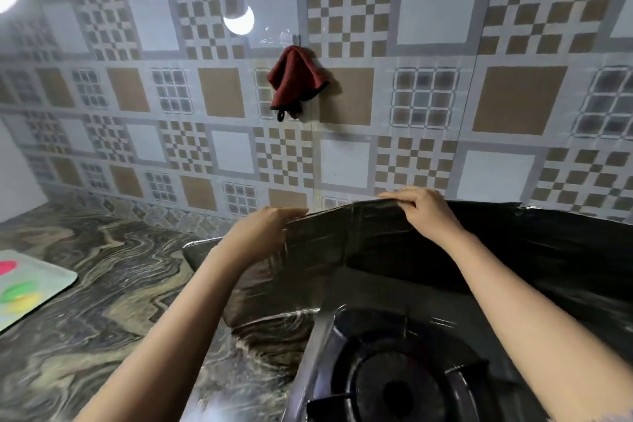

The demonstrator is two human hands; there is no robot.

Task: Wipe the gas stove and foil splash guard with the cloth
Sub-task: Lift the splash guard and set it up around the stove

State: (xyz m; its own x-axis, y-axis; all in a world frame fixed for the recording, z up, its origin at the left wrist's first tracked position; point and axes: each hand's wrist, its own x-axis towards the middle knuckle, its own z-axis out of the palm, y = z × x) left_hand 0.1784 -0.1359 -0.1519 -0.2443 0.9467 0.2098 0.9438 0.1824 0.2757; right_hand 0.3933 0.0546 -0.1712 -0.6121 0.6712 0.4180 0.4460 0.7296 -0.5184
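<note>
Setting: A kitchen wall of brown-and-grey patterned tiles (342, 154) rises behind a marbled stone bench (102, 250).
Hands: The left hand (263, 233) and right hand (424, 212) each grip the top edge of the dark, creased foil splash guard (342, 243), upright beside the black gas stove (394, 370).
Cloth: The dark red cloth (294, 82) hangs on the wall (well apart from both hands).
Technique: Steady the thin panel with one hand, fetch the cloth with the other, and wipe lightly so the foil does not buckle.

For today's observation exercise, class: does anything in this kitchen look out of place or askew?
The red cloth hangs on the tiled wall, in neither hand, though wiping is the job. The left hand and right hand grip the foil splash guard, whose top edge looks creased and uneven.
</note>
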